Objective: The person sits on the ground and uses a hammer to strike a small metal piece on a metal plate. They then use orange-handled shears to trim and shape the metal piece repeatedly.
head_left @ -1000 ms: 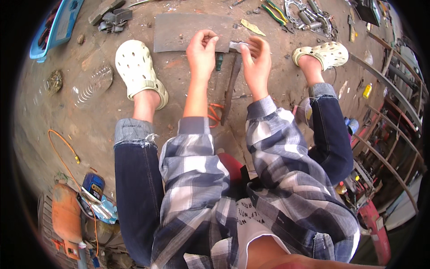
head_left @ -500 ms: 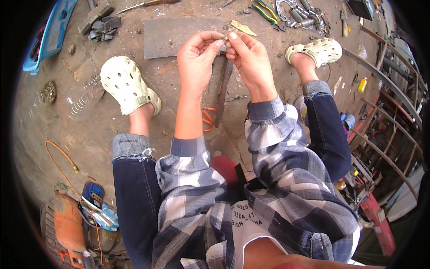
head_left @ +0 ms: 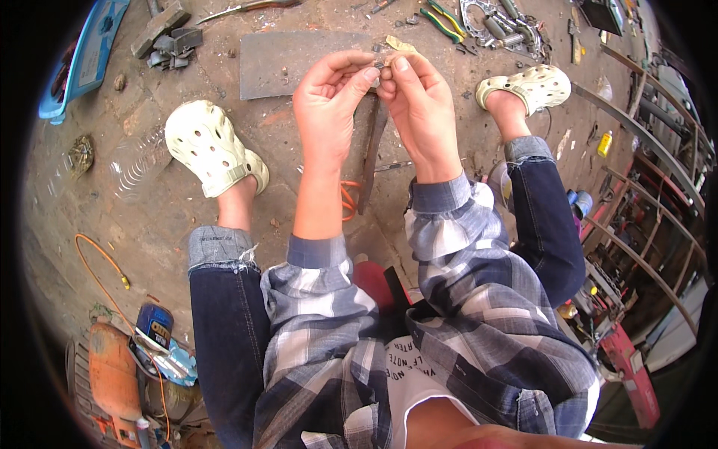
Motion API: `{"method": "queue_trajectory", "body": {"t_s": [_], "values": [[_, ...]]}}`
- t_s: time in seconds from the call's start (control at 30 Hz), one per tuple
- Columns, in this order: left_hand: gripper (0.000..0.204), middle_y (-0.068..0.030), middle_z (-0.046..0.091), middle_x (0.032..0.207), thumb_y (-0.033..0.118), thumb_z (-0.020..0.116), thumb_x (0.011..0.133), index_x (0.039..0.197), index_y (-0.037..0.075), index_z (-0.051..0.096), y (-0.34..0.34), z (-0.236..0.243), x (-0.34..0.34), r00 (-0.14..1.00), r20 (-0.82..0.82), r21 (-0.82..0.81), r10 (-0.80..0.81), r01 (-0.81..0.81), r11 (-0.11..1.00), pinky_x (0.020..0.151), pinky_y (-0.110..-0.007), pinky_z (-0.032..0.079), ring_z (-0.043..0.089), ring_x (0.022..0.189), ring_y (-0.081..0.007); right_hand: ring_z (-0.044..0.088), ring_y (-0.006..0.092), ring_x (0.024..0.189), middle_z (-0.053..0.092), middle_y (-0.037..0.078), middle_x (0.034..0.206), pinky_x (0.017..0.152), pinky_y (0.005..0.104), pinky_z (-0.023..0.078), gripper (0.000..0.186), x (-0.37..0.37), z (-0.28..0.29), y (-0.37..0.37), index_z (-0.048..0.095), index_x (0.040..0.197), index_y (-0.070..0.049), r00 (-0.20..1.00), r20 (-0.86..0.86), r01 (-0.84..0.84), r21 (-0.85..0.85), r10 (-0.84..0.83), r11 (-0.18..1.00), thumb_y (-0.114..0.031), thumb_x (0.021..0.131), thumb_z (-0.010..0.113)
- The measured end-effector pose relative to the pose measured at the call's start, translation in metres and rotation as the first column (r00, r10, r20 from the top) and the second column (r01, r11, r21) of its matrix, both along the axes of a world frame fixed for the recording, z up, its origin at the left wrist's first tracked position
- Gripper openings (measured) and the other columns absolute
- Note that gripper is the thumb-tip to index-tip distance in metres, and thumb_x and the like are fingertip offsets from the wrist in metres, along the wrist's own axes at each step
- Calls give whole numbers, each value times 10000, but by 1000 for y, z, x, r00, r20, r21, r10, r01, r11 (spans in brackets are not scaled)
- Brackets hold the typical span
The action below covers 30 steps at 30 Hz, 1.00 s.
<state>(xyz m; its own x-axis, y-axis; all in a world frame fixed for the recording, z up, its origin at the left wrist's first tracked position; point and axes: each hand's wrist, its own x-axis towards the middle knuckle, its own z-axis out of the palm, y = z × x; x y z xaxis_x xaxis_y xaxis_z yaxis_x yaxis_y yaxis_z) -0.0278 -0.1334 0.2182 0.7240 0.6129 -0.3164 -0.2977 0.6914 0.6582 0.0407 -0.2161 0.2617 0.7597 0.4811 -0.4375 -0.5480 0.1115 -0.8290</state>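
My left hand and my right hand meet fingertip to fingertip, each pinching a small metallic-looking piece whose kind is too small to tell. They are over the near right part of a flat grey metal plate on the ground. Below the hands lies a long dark rusty bar, its upper end partly hidden by my fingers. Orange handles of some tool show beside that bar, partly behind my left forearm. A yellowish scrap lies just beyond my right fingers.
Green-and-yellow-handled pliers and a heap of metal parts lie at the far right. Metal blocks and a blue tray are far left. An orange cylinder stands near left; metal racks line the right.
Both hands stay together, with slight shifts of the fingers around the small piece. My right hand covers a little more of the yellowish scrap. My left foot has shifted slightly.
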Motion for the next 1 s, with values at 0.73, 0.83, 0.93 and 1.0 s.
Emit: {"method": "queue_trajectory", "body": {"t_s": [0.73, 0.83, 0.93, 1.0], "values": [[145, -59, 635, 816, -21, 698, 729, 848, 48, 654, 11, 70, -3, 962, -42, 836, 269, -113, 536, 663, -312, 446, 565, 746, -224, 485, 76, 708, 534, 12, 812, 639, 221, 406, 108, -16, 69, 12, 535, 931, -8, 985, 163, -52, -41, 58, 998, -113, 932, 559], [146, -65, 640, 832, -35, 700, 735, 857, 33, 655, 13, 71, -4, 961, -24, 861, 275, -120, 494, 667, -301, 450, 569, 753, -215, 493, 80, 709, 540, 17, 815, 645, 228, 412, 123, -17, 71, 11, 539, 954, -4, 997, 67, -47, 22, 46, 999, -123, 935, 565], [173, -72, 643, 851, -50, 709, 729, 880, 22, 664, 15, 70, -6, 960, -8, 875, 278, -128, 468, 671, -292, 459, 577, 766, -207, 517, 85, 739, 565, 30, 847, 672, 226, 425, 150, -16, 72, 11, 553, 1006, 6, 994, 93, -53, 25, 50, 998, -121, 932, 583], [227, -50, 651, 857, -21, 733, 691, 897, 63, 690, 16, 71, -7, 950, 3, 905, 312, -135, 404, 671, -300, 457, 579, 767, -210, 538, 86, 777, 589, 42, 885, 703, 221, 439, 178, -17, 74, 11, 564, 1052, 15, 983, 177, -44, -12, 45, 999, -104, 924, 600]]}}
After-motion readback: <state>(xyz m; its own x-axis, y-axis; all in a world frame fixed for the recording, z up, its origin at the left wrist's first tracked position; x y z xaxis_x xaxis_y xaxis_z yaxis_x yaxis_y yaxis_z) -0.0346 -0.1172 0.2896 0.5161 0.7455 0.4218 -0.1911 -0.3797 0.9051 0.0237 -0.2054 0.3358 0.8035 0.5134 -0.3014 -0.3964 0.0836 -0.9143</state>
